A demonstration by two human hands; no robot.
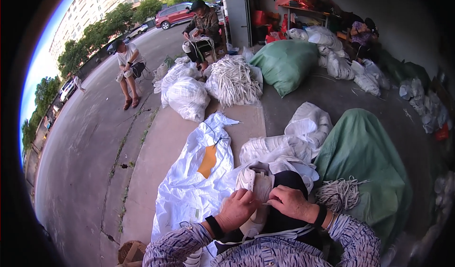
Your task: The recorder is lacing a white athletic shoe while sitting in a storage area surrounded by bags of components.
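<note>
A pale beige-white shoe (262,187) rests across my lap, its collar pointing away from me. My left hand (238,209) lies over the shoe's left side with fingers curled in a pinch. From the right, my right hand (290,202) meets it with thumb and forefinger pressed together. Between the two sets of fingertips a thin, light shoelace seems to run across the shoe's front; the fingers partly hide it. A bundle of whitish shoelaces (339,194) lies by my right wrist on a green sack (365,146).
A white woven sack (180,196) with an orange-brown piece (207,162) spreads on my left. Ahead are stuffed clear bags (186,96), a heap of laces (234,80) and another green sack (286,63). Two seated people (130,65) work with their hands; another person (362,35) sits far right.
</note>
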